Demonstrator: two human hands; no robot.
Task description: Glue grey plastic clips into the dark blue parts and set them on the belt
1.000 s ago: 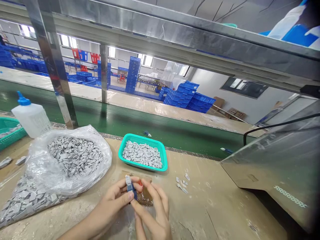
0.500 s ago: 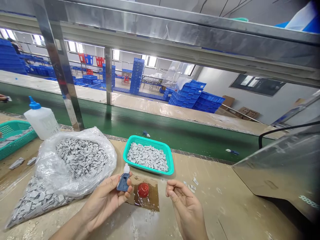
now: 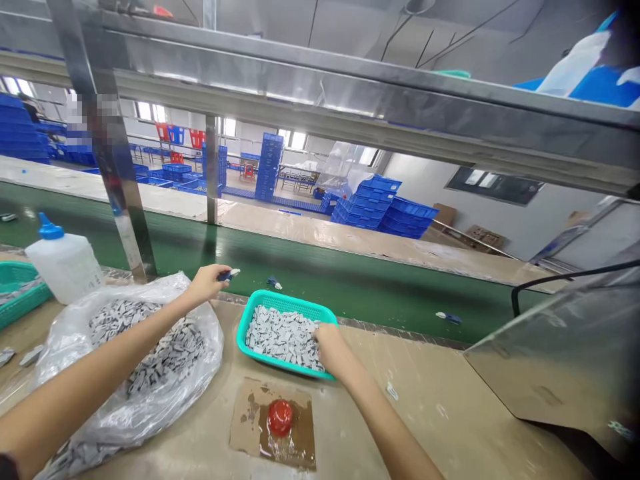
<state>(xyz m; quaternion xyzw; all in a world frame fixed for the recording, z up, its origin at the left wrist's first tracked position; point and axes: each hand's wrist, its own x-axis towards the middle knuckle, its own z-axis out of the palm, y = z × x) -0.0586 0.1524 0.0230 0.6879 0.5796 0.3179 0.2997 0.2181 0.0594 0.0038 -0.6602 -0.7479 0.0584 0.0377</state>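
Note:
Over the near edge of the green belt (image 3: 400, 301), my left hand (image 3: 211, 283) grips a dark blue part with a white tip (image 3: 231, 274). My right hand (image 3: 327, 343) is at the right side of a teal basket (image 3: 287, 368) full of small light grey pieces (image 3: 283, 331). Its fingertips are closed among the pieces, and whatever they pinch is hidden. A red domed object (image 3: 281, 418) stands on a wet brown cardboard square (image 3: 245, 427) in front of the basket.
A plastic bag (image 3: 200, 373) of grey pieces lies under my left forearm. Beside it stand a white bottle (image 3: 65, 263) with a blue cap and another teal basket (image 3: 25, 303). Two blue-and-white parts lie on the belt. A metal post (image 3: 117, 180) rises behind the bag.
My left hand has moved forward and left to the belt with the blue part. My right hand has gone forward into the teal basket. The camera view has shifted.

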